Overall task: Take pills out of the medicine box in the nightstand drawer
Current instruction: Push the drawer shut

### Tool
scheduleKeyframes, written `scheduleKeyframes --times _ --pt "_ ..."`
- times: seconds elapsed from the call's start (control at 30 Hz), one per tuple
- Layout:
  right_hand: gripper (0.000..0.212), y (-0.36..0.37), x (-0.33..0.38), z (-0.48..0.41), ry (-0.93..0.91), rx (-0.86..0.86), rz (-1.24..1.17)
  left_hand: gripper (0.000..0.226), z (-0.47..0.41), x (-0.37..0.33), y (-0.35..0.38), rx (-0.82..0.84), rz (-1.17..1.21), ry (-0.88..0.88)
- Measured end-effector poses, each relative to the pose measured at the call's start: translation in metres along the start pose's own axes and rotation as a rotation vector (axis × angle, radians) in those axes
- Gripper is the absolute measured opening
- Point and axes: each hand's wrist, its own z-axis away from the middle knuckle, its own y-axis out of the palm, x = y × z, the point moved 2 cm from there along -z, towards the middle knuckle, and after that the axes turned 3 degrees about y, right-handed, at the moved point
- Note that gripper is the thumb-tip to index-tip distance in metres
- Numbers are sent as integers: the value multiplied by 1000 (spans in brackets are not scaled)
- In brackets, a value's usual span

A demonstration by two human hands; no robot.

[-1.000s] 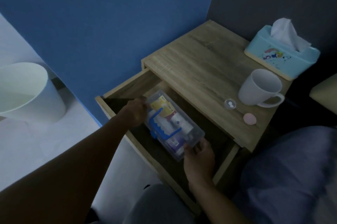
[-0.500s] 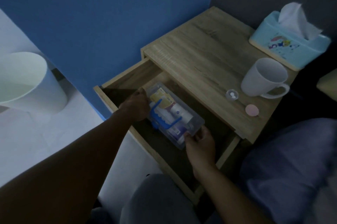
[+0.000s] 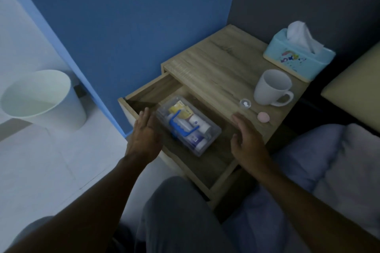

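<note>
Medicine box (image 3: 188, 127): clear, lying in the open drawer (image 3: 207, 167) of the nightstand (image 3: 216, 67).
Left hand (image 3: 145, 135): fingers spread, empty, just left of the box.
Right hand (image 3: 245, 139): fingers spread, empty, to its right.
Worktop: mug (image 3: 271, 88), tissue box (image 3: 298, 59).

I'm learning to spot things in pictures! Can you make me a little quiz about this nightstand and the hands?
1. True or false: the left hand is gripping the medicine box.
2. Which sits nearest the white mug on the nightstand top? A) tissue box B) small clear cup C) white bin
3. Fill in: the medicine box lies inside the open ____.

Key
1. False: both hands, the right hand too, are open beside it.
2. B
3. drawer
</note>
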Motion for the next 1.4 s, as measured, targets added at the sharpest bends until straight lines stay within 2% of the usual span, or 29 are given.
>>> scheduleKeyframes --times 0.13,0.2,0.3,0.5,0.73,1.03,1.17,1.4 --pt "73 -1 -33 -6 -105 210 361 93 18 0 9 -100 193 -116" --pt "73 1 -43 -8 -188 214 462 95 22 1 16 -102 294 -163" --pt "67 2 -49 -11 -269 146 515 89 27 3 29 -4 453 -246" --pt "54 6 -56 -18 -305 54 478 84 29 13 47 113 510 -317" --pt "49 9 -60 -19 -357 2 471 83 8 -1 55 126 639 -277" --pt "51 13 -64 -19 -252 22 410 85 -31 -34 77 137 841 -221" --pt "51 14 -65 -19 -224 -6 348 87 -44 -50 89 141 964 -213" --pt "50 16 -65 -19 -202 -69 257 88 -70 -69 107 125 1035 -187"
